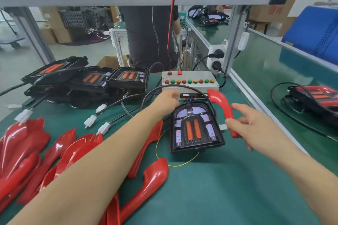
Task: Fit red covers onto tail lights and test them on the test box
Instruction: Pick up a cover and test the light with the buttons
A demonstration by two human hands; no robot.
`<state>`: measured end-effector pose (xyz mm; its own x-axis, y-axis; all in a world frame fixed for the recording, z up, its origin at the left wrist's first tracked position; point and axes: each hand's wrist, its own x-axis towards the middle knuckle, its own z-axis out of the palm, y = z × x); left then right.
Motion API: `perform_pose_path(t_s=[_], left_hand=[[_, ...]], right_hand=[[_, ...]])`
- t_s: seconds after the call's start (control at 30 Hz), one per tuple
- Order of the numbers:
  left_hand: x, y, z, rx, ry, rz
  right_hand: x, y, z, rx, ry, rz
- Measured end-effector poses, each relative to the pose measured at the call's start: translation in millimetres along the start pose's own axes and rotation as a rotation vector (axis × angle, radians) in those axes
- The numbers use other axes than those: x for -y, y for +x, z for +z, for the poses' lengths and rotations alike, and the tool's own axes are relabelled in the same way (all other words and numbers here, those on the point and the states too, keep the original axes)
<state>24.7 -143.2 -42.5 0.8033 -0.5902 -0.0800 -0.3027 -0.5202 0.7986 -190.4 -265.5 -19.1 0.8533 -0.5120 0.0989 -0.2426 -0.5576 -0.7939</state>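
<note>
Tail light (pixel 195 127), black housing, lit: flat on the green table (pixel 228 188), just before the test box (pixel 190 80). Red cover (pixel 222 110): pinched at its lower end by the right hand (pixel 256 126), raised beside the light. Left hand (pixel 167 103): reaching to the box front (finger position cannot be told). Spare red covers (pixel 36 155): heaped at left. Unfitted tail lights (pixel 87 78): stacked rear left.
</note>
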Motion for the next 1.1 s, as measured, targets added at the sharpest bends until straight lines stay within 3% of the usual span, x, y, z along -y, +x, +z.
perform_pose_path(t_s=[0.1, 0.27, 0.37, 0.5, 0.63, 0.7, 0.77, 0.93, 1.1], left_hand=[[5, 7, 11, 0.079, 0.137, -0.068], [2, 8, 14, 0.063, 0.443, 0.01], [-4, 4, 15, 0.025, 0.461, 0.016], [-7, -3, 14, -0.023, 0.227, 0.023], [-10, -19, 9, 0.003, -0.219, -0.137], [-11, -27, 6, 0.066, -0.548, -0.272], [-11, -31, 4, 0.157, -0.729, -0.286], [-7, -32, 5, 0.137, -0.684, -0.224], [-3, -33, 2, 0.14, -0.671, -0.138]], right_hand=[[1, -3, 2, 0.032, -0.135, -0.015], [12, -8, 13, 0.069, -0.345, -0.083], [20, -8, 20, 0.092, -0.465, -0.1], [17, -7, 21, 0.072, -0.482, -0.143], [6, -16, 19, 0.052, -0.374, -0.178], [2, -21, 20, 0.04, -0.362, -0.206], [1, -24, 22, 0.019, -0.364, -0.246], [1, -27, 27, 0.069, -0.336, -0.28], [-1, -29, 27, -0.052, -0.621, -0.247]])
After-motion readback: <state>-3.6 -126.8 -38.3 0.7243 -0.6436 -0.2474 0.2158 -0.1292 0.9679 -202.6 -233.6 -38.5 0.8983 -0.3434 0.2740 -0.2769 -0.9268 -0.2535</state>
